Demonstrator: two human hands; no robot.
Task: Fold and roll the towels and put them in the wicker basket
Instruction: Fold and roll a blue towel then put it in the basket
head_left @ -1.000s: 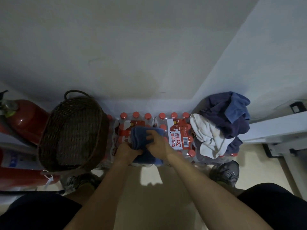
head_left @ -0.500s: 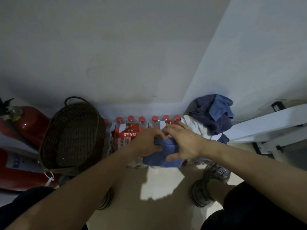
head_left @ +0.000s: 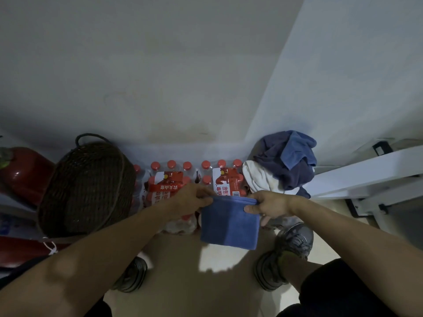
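I see my left hand and my right hand holding up a blue folded cloth towel. The fingers of my left hand pinch the towel's top left corner. The fingers of my right hand pinch its top right corner. The towel hangs down flat between my hands, above the floor, in front of the packs of clear water bottles with red caps.

The round dark brown wicker basket stands on the left, tipped against the bottles. Its handle is by the white wall. I cannot see inside it well.

A pile of dark blue, light blue and white towels sits on the bottles on the right, in the corner. It is near my right hand but not touching it.

A shiny red fire extinguisher lies at the far left, just beside the basket. My two grey shoes are on the floor under my arms.
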